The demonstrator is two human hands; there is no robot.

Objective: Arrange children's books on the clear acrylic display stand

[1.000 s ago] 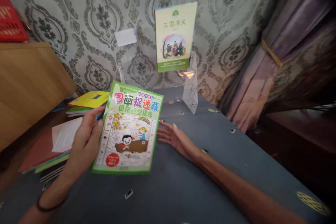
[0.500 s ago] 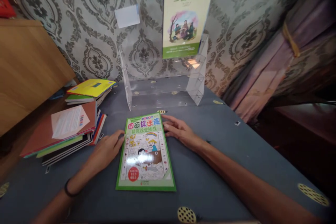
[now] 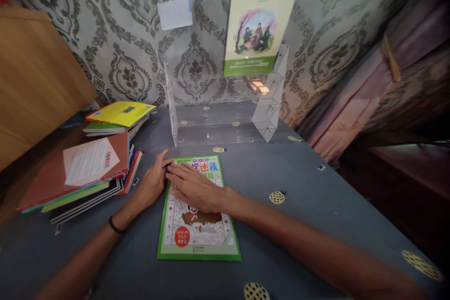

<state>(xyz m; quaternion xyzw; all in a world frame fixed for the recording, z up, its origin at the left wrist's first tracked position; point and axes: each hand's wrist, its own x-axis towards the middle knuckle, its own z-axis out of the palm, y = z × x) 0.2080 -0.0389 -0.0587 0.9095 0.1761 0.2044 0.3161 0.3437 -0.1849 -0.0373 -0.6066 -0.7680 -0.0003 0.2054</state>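
Observation:
A green-bordered picture book (image 3: 200, 239) with a colourful cartoon cover lies flat on the table. My right hand (image 3: 198, 187) reaches across its upper part, palm down with fingers stretched out to the left, covering some of the title. At the upper left edge of the book is my left hand (image 3: 153, 185), its fingers extended and apart, their tips meeting those of my right hand. A small dark spot shows between the fingertips; I cannot tell whether it is an object or shadow. A black band circles my left wrist.
Behind the book stands a clear acrylic rack (image 3: 265, 119), with a pale green book (image 3: 260, 18) upright on it. A white card (image 3: 175, 13) appears above the rack's left side. Several books (image 3: 119, 115) are piled at left, a brown-covered one (image 3: 119, 150) among them, beside a wooden cabinet (image 3: 42, 79).
My right hand has moved left from the book's right edge to over its cover. My left hand has shifted slightly up the left edge, and the view has turned a little.

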